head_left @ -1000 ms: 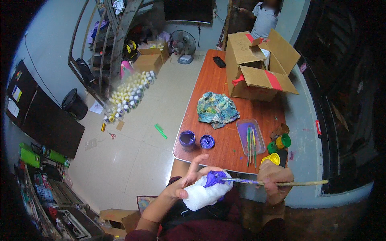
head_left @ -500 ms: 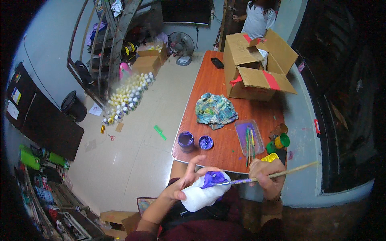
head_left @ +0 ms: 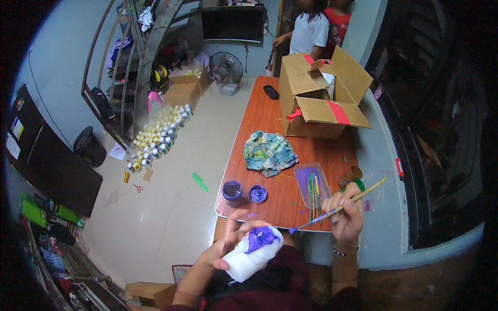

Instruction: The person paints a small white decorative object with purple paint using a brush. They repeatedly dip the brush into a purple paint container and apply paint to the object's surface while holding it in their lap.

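Observation:
My left hand [head_left: 228, 241] grips a white, rounded cylinder [head_left: 246, 265] in front of my lap, its fingers along the far side. A wet purple patch of paint [head_left: 262, 238] covers part of its upper side. My right hand [head_left: 345, 215] is closed round a long paintbrush [head_left: 372, 187]. The brush slants down to the left, its purple tip just right of the cylinder and apart from it. Near the table's front edge stand a jar of purple paint [head_left: 232, 192] and its small round purple-filled lid or cup [head_left: 258, 194].
On the wooden table [head_left: 262, 111] lie a crumpled patterned rag [head_left: 270, 154], a plastic tray [head_left: 306, 172] with several brushes [head_left: 313, 193], and a large open cardboard box [head_left: 316, 127]. Many small bottles [head_left: 158, 137] stand on the floor. Two people [head_left: 310, 31] are beyond the box.
My right hand has lifted the brush off the cylinder, up and to the right. The painted patch shows more fully. A second person in red has come into view at the back.

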`<state>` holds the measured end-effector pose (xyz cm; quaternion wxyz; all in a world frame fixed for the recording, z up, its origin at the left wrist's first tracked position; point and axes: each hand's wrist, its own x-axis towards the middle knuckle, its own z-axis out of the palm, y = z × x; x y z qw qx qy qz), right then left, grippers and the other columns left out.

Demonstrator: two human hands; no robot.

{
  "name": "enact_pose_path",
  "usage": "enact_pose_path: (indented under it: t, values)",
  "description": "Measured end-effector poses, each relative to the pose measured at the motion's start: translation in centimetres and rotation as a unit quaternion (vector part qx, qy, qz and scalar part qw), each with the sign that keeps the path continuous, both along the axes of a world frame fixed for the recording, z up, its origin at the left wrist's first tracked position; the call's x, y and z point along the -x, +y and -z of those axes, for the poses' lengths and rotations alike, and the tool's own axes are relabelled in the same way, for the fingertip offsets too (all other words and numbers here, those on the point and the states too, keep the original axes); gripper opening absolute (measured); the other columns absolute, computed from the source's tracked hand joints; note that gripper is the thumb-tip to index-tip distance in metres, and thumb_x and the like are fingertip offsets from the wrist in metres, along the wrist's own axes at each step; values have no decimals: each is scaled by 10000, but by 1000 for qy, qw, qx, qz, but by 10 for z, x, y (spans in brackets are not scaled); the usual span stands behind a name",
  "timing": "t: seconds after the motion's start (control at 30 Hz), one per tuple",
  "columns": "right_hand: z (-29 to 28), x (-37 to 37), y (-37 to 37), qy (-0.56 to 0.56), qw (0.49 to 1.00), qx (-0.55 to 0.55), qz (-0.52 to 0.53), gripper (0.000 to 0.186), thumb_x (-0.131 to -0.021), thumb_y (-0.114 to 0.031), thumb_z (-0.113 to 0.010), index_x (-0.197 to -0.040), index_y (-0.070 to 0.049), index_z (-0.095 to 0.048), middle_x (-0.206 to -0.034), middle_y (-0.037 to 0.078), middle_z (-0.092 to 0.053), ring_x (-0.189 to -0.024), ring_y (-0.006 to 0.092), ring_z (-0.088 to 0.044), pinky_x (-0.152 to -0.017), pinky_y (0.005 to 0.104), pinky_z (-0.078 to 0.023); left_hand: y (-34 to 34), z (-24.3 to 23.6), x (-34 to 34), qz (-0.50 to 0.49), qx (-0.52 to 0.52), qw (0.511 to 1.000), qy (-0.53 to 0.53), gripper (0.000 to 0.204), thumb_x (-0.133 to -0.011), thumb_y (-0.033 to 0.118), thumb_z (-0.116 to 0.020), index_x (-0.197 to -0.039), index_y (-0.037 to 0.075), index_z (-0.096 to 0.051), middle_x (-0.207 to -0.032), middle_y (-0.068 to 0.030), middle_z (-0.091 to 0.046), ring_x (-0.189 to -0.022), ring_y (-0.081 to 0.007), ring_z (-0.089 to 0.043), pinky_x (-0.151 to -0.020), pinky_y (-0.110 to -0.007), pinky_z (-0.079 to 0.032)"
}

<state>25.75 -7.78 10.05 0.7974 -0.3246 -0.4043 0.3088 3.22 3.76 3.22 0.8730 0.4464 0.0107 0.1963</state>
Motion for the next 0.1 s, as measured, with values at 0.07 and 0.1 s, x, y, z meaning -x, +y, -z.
enact_pose_path:
  t: [0.07,0.1]
  values:
    - [1,-4,-1,17,1000,19,12,119,-863,-171,-438,-811,-78,-384,-551,69,-449,-472,131,-397,-508,288,-358,3,-9,2,-17,-47,998,-25,1234,-452,635,-740,-1352,219,-6,-1286,-218,-327,-1216,-352,-344,-1002,-482,-286]
    - [1,-4,-2,33,999,25,8,116,-862,-170,-441,-818,-79,-383,-551,69,-448,-477,133,-400,-511,294,-359,3,-10,2,-17,-49,998,-25,1234,-452,635,-740,-1352,219,-6,-1286,-218,-327,-1216,-352,-344,-1002,-482,-286]
